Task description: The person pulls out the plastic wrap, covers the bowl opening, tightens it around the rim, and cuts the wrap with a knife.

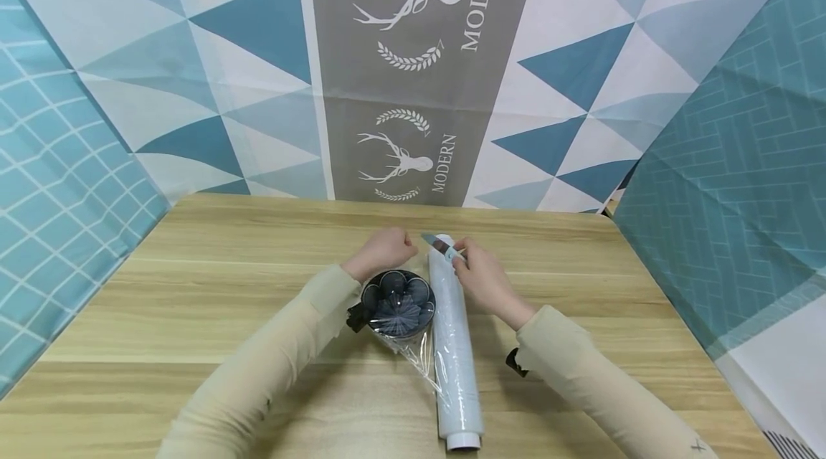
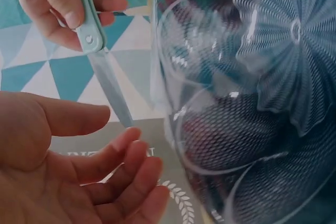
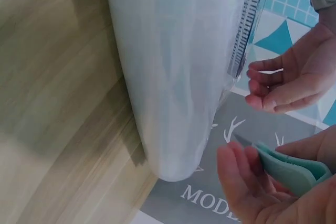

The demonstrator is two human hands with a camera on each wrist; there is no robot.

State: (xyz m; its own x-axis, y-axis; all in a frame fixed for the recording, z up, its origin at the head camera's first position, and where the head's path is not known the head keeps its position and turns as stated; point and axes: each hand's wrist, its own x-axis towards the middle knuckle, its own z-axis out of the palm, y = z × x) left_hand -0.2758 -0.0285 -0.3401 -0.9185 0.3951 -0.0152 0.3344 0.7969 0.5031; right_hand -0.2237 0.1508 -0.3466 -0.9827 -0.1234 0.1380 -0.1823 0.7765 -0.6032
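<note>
My right hand (image 1: 482,276) grips a folding knife (image 2: 90,36) by its mint-green handle, with the blade out. The blade points toward my left hand (image 1: 385,249), whose fingers are loosely bent and hold nothing, thumb and forefinger apart near the blade tip. Below my left hand stands a dark round container (image 1: 398,303) with several rounded compartments and a pleated, fan-like piece on top. Clear plastic film (image 1: 419,355) stretches from the container to a long roll of plastic wrap (image 1: 454,351). The roll lies lengthwise beside it, its far end near the knife.
The wood-grain table (image 1: 213,287) extends to both sides of my arms. A patterned cloth (image 1: 419,86) with deer heads and triangles hangs behind it. Blue tiled sheets border the left and right sides.
</note>
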